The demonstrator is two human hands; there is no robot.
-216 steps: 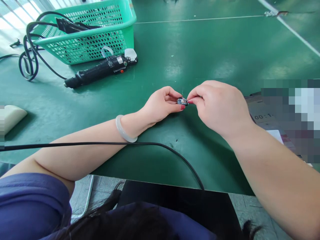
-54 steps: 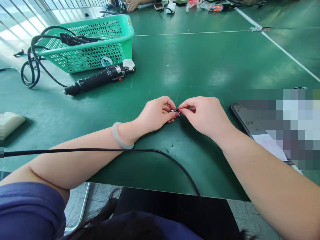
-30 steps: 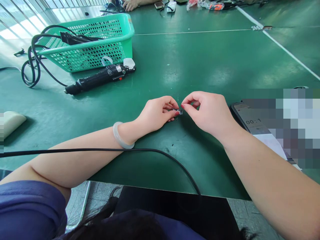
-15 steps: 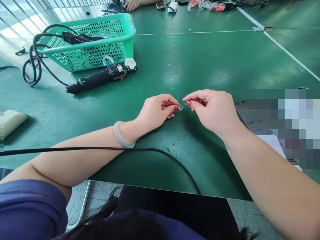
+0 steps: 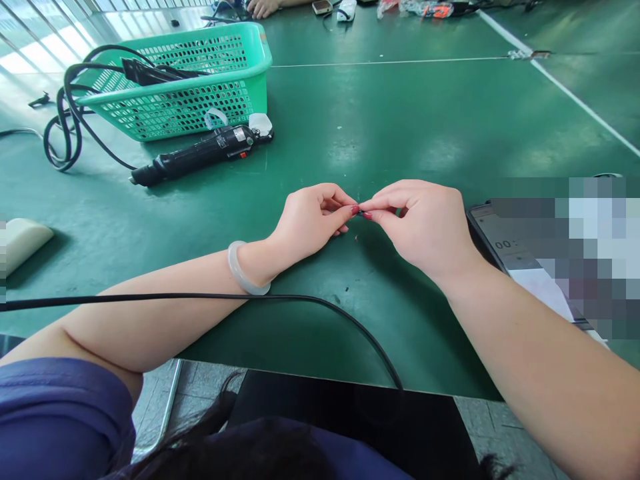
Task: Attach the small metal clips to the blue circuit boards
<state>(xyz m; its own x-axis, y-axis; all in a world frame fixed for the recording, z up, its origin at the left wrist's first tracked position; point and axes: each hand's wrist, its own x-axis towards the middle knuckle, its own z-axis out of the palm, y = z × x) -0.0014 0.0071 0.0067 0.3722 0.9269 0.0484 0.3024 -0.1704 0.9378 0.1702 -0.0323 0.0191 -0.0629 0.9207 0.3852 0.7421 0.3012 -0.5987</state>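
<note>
Above the green table my left hand (image 5: 315, 215) pinches a tiny metal-looking part (image 5: 361, 212) between thumb and fingertips. My right hand (image 5: 419, 217) meets it from the other side, its thumb and forefinger closed on the same small part. Fingertips hide most of the piece, so its exact kind cannot be made out. Both hands touch or nearly touch at the tips. A pale bangle (image 5: 243, 268) circles my left wrist. Beyond my left hand lies a black electric screwdriver (image 5: 200, 157) on the table.
A green perforated basket (image 5: 175, 110) holds black cable at the back left. A black cable (image 5: 300, 298) crosses over my left forearm. Right of my right hand lies a phone (image 5: 500, 237), partly blurred out. Another person's hand (image 5: 263, 8) rests at the far edge.
My right hand has moved left and closed its fingertips on the small part, which my left hand held alone before. My left hand has barely moved.
</note>
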